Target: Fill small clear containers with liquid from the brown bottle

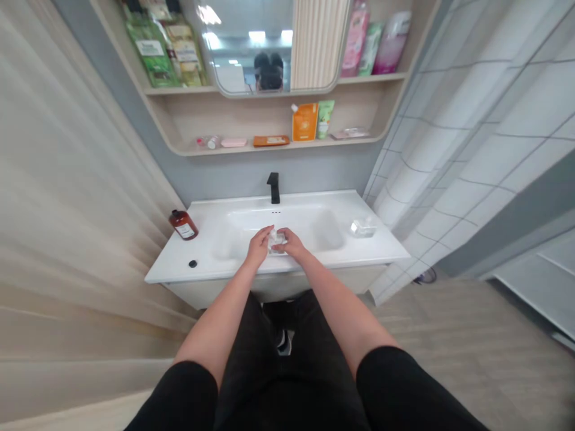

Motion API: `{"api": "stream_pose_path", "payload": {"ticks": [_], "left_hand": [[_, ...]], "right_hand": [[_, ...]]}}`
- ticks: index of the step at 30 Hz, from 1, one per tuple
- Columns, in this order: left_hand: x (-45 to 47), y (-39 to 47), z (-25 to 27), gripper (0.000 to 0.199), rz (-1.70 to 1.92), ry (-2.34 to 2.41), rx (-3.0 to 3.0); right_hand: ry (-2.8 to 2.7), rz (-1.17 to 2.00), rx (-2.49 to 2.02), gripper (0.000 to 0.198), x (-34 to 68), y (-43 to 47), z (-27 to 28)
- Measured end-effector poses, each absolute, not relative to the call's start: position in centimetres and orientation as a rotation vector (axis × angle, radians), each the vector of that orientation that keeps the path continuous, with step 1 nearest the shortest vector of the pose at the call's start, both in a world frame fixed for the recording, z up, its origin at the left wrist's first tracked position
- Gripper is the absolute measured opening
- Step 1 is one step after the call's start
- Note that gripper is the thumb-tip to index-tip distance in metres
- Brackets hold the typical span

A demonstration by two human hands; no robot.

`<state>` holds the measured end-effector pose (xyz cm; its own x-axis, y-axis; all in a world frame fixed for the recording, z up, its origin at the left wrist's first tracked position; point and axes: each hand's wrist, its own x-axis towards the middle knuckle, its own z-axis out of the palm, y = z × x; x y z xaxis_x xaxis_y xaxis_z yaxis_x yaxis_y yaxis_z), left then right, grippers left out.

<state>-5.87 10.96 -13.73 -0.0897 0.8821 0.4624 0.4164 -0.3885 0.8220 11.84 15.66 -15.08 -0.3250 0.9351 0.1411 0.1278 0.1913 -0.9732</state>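
Note:
Over the front part of the white sink (332, 236), my left hand (259, 244) and my right hand (291, 243) come together around a small transparent container (277, 242). The left fingers are curled at its left side, the right fingers at its right side and top. It looks like glass or plastic with a pale upper part; its exact kind is too small to make out. A similar transparent container (363, 227) stands on the right of the counter. Behind my hands rises a black faucet (274, 188).
An amber bottle (183, 225) with its black cap on stands at the counter's left, behind a small round black piece (193, 263). Above hangs a shelf cabinet (251, 99) with a mirror (251, 42), an orange pouch (305, 122), a green tube (324, 118) and several bottles.

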Motion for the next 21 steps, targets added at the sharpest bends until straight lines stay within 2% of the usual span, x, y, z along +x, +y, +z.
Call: {"api": "stream_pose_path", "payload": {"ticks": [21], "left_hand": [[-5.76,11.09,-14.05,0.043,1.447,1.431,1.691]], "right_hand": [[-1.639,1.211,-1.028,0.067,11.89,15.65,-15.09]]}}
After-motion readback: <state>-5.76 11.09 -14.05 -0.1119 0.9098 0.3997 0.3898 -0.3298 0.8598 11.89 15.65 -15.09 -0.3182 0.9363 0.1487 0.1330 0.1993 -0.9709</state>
